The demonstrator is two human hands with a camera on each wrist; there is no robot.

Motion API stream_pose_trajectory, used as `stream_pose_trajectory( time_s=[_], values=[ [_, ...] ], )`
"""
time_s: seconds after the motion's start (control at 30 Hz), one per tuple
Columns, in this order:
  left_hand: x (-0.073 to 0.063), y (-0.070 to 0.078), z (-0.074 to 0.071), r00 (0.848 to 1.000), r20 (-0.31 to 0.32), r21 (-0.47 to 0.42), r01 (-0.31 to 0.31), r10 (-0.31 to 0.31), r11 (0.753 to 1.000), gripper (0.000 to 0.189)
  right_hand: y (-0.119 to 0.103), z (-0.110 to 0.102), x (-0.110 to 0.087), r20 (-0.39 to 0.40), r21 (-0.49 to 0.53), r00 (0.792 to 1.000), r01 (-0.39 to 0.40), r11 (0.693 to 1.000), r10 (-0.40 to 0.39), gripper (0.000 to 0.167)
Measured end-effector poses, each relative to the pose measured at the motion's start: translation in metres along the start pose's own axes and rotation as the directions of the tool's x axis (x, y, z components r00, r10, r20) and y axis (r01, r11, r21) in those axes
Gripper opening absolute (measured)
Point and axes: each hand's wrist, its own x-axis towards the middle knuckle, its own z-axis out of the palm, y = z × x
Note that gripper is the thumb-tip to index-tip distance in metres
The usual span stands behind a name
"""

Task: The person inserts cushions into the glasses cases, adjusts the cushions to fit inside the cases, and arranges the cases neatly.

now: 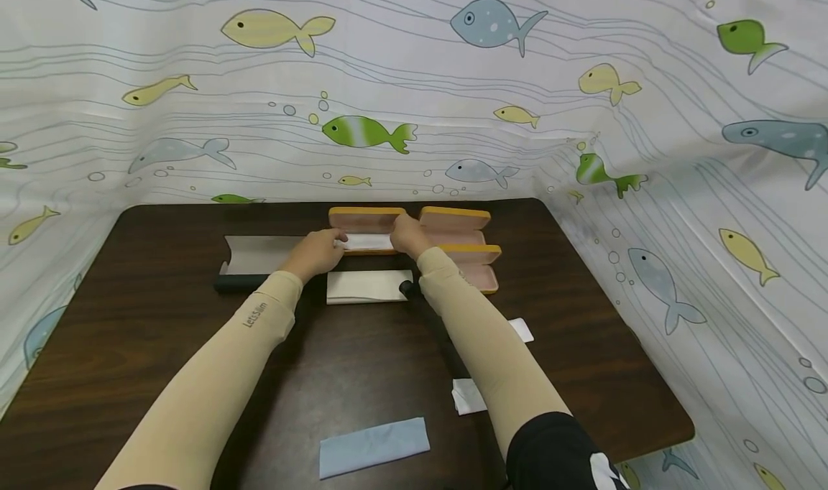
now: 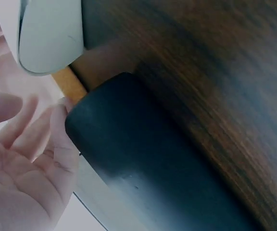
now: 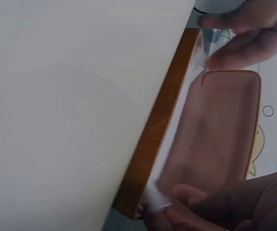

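An orange-edged glasses case (image 1: 366, 217) with a pink lining stands open at the back of the table. In it lies a thin white cloth (image 1: 369, 241), which runs along the case's lower half. At the left end, my left hand (image 1: 317, 253) has its thumb and fingertips around a bit of the cloth. My right hand (image 1: 409, 235) is at the opposite end, where the right wrist view shows it pinching a crumpled white corner (image 3: 156, 198). The lid's pink inside (image 3: 227, 125) faces up beyond both hands.
Two more orange-edged cases, the rear case (image 1: 456, 218) and the front case (image 1: 471, 251), stand open on the right. Left is an open black case (image 1: 242, 283) with pale lining. A cream folded case (image 1: 369, 287), blue cloth (image 1: 374, 447) and white folded piece (image 1: 468, 396) lie nearer.
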Motion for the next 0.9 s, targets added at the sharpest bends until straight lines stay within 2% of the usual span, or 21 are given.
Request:
stream_pose_trajectory(
  time_s=[0.17,0.33,0.47,0.53,0.6,0.67,0.7,0.77,0.83,0.9],
  values=[
    [0.003,0.002,0.003,1.000,0.023,0.122,-0.020,0.018,0.992,0.040,-0.004,-0.002,-0.008,-0.012,-0.031,1.000,0.005,1.000,-0.005,0.037],
    [0.005,0.000,0.006,0.998,0.064,0.220,-0.029,0.016,0.975,0.041,-0.004,0.004,-0.010,0.048,-0.035,0.997,0.063,0.997,-0.061,0.043],
    [0.005,-0.001,0.007,0.997,0.069,0.243,-0.033,0.016,0.970,0.041,-0.003,0.010,-0.009,0.062,-0.066,0.994,0.098,0.993,-0.094,0.051],
    [0.004,0.000,0.007,0.998,0.054,0.232,-0.029,0.017,0.972,0.040,-0.002,0.010,-0.010,0.048,-0.079,0.994,0.106,0.991,-0.102,0.048],
    [0.002,0.000,0.005,1.000,0.016,0.214,-0.027,0.025,0.976,0.038,-0.002,0.008,-0.013,0.011,-0.094,0.993,0.120,0.988,-0.120,0.041],
    [0.001,0.001,0.002,0.998,-0.050,0.198,-0.027,0.038,0.980,0.035,-0.002,0.003,-0.018,-0.026,-0.100,0.990,0.138,0.985,-0.141,0.030],
    [0.000,0.001,0.000,0.995,-0.090,0.195,-0.032,0.050,0.980,0.033,-0.002,0.001,-0.021,-0.045,-0.098,0.988,0.142,0.985,-0.146,0.030],
    [-0.001,0.001,-0.006,0.981,-0.179,0.200,-0.041,0.077,0.979,0.029,-0.002,-0.005,-0.026,-0.103,-0.110,0.979,0.165,0.980,-0.176,0.036],
    [-0.001,0.001,-0.011,0.959,-0.262,0.208,-0.051,0.106,0.977,0.025,-0.003,-0.011,-0.029,-0.156,-0.087,0.968,0.183,0.979,-0.195,0.036],
    [0.001,0.002,-0.015,0.938,-0.320,0.209,-0.068,0.134,0.976,0.024,-0.003,-0.016,-0.030,-0.227,-0.055,0.952,0.199,0.978,-0.207,0.035]
  ],
)
